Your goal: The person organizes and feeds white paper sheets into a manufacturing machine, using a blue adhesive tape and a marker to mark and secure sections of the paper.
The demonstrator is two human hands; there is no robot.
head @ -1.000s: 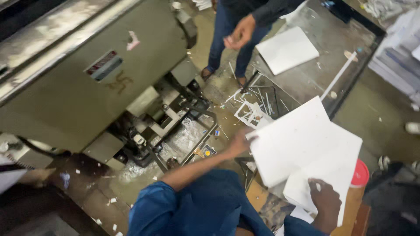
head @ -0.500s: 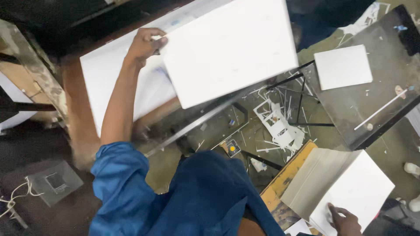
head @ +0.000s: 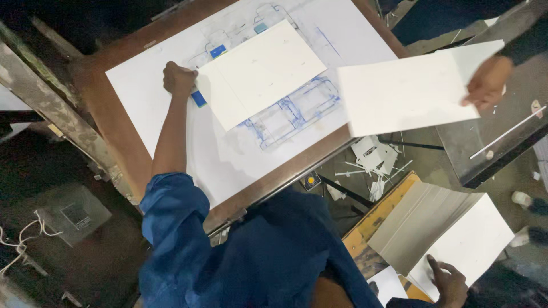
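Left hand: the left hand (head: pixel 178 78) is closed in a loose fist at the left edge of the white card sheet (head: pixel 261 73), pinching or pressing that edge; which of the two cannot be told.
Card sheet: half a second ago it was held up in the air above the bench; now it lies flat on the big printed sheet (head: pixel 228 148), over the blue outlines near the far edge of the bench (head: pixel 123 142). To my eye the sheet is placed and only being nudged square.
Right hand: the right hand (head: pixel 448 280) rests with fingers spread on the top of the stack of white cards (head: pixel 456 234), low at the right, gripping nothing that shows. It was in the same spot before.
Other person: a co-worker's hand (head: pixel 486 82) holds a second white sheet (head: pixel 406 91) by its right edge, beyond the bench's right corner, over the floor scraps (head: pixel 374 159).
Blue tabs: small blue tabs (head: pixel 198 98) sit just beside the left hand.
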